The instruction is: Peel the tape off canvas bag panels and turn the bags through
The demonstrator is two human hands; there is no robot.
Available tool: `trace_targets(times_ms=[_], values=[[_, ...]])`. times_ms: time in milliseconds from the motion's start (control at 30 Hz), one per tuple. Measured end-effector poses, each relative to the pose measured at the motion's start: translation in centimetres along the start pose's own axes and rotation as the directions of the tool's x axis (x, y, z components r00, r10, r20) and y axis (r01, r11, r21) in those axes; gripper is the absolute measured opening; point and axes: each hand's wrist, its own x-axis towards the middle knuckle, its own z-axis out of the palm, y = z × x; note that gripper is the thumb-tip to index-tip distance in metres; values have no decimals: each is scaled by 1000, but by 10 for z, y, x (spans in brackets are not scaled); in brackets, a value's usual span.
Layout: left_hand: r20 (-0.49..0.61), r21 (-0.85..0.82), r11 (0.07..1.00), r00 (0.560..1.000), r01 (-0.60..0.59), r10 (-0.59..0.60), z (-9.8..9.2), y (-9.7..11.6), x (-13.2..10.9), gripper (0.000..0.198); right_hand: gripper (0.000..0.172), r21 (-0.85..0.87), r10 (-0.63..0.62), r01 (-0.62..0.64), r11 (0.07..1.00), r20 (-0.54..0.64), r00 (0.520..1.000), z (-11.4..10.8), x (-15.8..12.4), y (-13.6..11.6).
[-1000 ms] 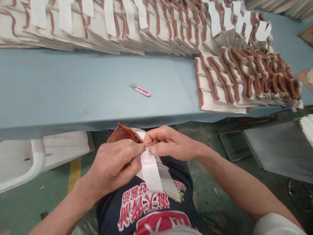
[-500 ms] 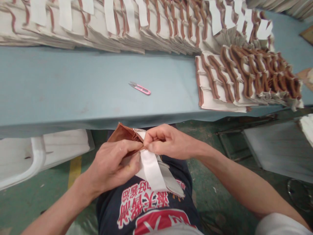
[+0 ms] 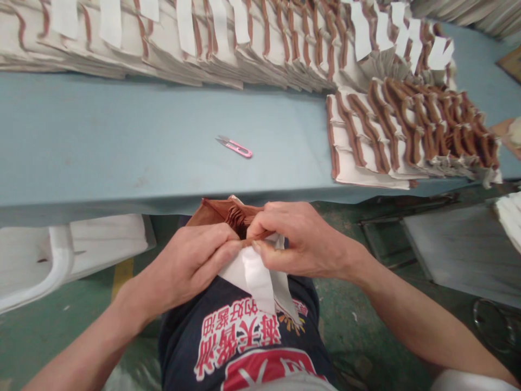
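Note:
Over the lap I hold a brown-and-white fabric piece, its brown side opening into gathered folds at the top. My left hand is closed, pinching the brown edge between thumb and fingers. Close beside it, my right hand pinches the same edge, thumb in front and fingers behind. A white strip hangs down from the edge below the fingers. Parts of the folds are hidden behind the right hand. Pink-handled thread snips lie apart from both hands on the blue-covered table.
A long row of stacked white pieces with brown edges runs along the table's back. A second stack stands at the right, near the front edge. A white curved tube is at lower left, and a dark-framed panel at lower right.
The fabric piece has been spread wider, showing more of its brown folds. My right hand has shifted slightly right, its thumb now lower on the edge; the left hand is turned more over the edge.

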Motion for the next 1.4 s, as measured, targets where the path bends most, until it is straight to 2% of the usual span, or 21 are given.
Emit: trace_targets(times_ms=[100,167,367,600,767,900,967,1067,1167,1400], values=[[-17,195,970,989,-142,148,8,-5,-5,37,17,-41,1,1,999,31,1000,3,-4,2],[-15,219,964,987,-151,159,9,-8,-8,36,17,-58,3,-1,998,40,999,6,-6,4],[56,-94,995,998,-16,21,2,-7,-7,25,18,-76,-29,33,997,54,998,8,-8,3],[76,-238,967,995,86,-70,0,2,12,37,18,-85,-93,98,992,63,994,3,-13,0],[165,-462,860,974,215,-154,4,3,20,39,17,-88,-54,62,994,88,995,-5,-16,-2],[224,-575,756,949,311,-220,11,6,20,42,18,-55,-12,20,998,132,991,-8,-16,-1],[226,-633,696,941,338,-251,15,8,18,50,19,-7,-34,35,999,139,990,-8,-14,2],[170,-704,642,950,304,-263,19,8,15,59,19,59,-61,54,997,123,991,-7,-12,6],[121,-681,680,958,271,-261,20,7,14,58,19,68,-44,36,997,123,991,-6,-11,7],[113,-583,786,978,206,-173,16,6,12,39,18,68,-7,-5,998,176,984,-7,-9,3]])
